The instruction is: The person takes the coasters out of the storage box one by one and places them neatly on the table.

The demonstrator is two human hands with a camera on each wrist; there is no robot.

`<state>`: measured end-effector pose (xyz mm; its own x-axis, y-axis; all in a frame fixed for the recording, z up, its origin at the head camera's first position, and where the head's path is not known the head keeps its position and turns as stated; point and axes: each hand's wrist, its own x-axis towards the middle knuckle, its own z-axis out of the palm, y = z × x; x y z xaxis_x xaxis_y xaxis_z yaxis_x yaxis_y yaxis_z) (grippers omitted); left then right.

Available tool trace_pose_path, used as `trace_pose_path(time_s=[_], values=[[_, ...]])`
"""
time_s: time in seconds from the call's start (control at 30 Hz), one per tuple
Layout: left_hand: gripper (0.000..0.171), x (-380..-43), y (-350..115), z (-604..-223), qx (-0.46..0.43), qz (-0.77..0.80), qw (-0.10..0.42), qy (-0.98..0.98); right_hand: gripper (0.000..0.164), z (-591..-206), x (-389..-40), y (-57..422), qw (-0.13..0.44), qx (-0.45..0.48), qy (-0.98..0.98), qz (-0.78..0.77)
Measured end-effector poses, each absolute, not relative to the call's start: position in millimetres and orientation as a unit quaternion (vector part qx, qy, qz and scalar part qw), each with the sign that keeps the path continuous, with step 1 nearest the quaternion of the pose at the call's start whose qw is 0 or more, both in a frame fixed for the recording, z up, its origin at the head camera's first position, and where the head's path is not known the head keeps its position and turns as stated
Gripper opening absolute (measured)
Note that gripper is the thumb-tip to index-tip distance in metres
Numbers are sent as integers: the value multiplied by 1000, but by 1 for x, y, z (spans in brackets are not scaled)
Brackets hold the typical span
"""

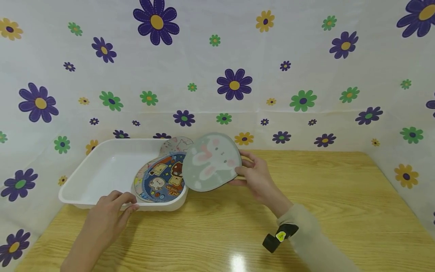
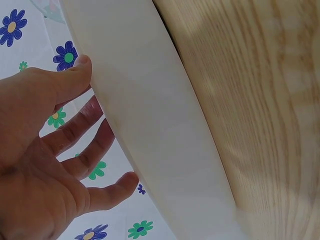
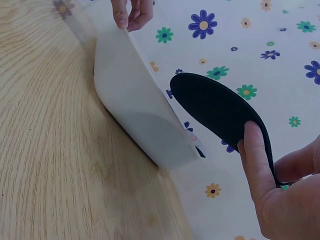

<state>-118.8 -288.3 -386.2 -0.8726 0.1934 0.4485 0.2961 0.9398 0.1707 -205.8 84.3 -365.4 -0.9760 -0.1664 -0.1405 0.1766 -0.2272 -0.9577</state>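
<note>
My right hand (image 1: 255,173) pinches the edge of a round grey-green mouse pad (image 1: 207,177) printed with a white rabbit. The pad is held up, tilted, beside the right end of a white plastic basin (image 1: 102,170) and overlaps its rim in the head view. Its black underside (image 3: 215,105) faces the right wrist camera, with fingers against it. My left hand (image 1: 108,211) grips the basin's near rim, fingertips over the edge. Inside, at the right end, lie a dark blue pad (image 1: 163,183) with cartoon animals and a pinkish patterned pad (image 1: 175,144), partly hidden by others.
The basin stands on the left of a wood-grain table (image 1: 306,211). White cloth (image 1: 190,60) with purple, green and yellow flowers hangs behind and along both sides. A black strap (image 1: 280,237) with a yellow tag is on the right wrist.
</note>
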Motion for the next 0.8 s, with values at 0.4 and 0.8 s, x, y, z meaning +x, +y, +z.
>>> trace_pose_path(time_s=[0.4, 0.8], values=[[16, -119, -288, -385, -125, -125, 212, -961, 58, -364, -208, 105, 97, -4, 618, -781], [15, -118, -288, -384, -116, -127, 196, -965, 60, -365, -206, 124, 88, 10, 614, -784]])
